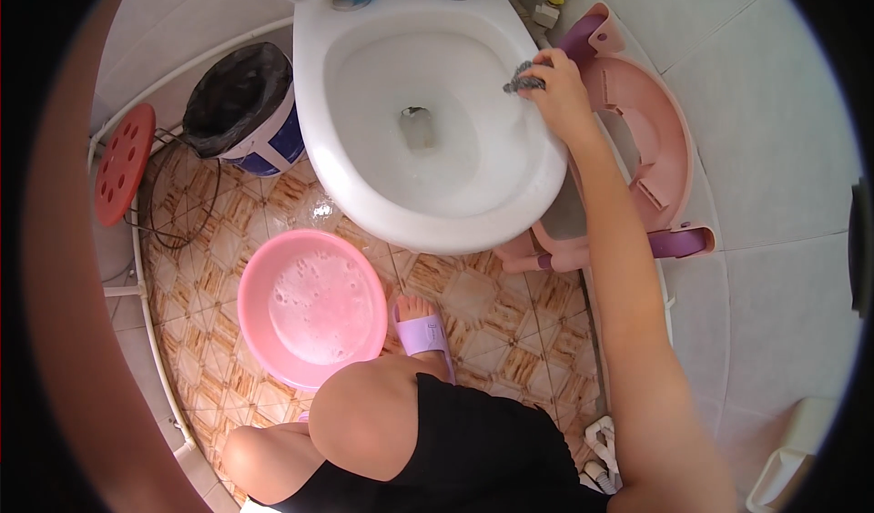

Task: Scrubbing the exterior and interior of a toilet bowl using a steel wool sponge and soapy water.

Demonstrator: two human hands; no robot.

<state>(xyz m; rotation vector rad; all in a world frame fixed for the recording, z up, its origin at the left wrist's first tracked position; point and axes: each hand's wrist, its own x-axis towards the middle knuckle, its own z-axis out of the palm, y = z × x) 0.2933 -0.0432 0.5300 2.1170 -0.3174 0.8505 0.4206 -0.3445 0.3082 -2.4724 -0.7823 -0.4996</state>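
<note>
My right hand (pixel 560 99) is closed round a dark grey scouring pad (pixel 526 78), which looks like steel wool. It presses the pad near the inner rim on the right side of a white toilet bowl (pixel 428 235). Some water lies at the bottom of the bowl. Along the left edge a large blurred arm (pixel 64 285), apparently my left, runs very close to the camera; its hand is out of the picture.
A pink basin (pixel 250 331) of foamy water stands on the tiled floor, beside my slippered foot (pixel 421 331). Behind it are a black-lined bucket (pixel 264 153) and a red-topped stool (pixel 125 164). A pink-and-purple child's toilet seat (pixel 678 149) leans right of the bowl.
</note>
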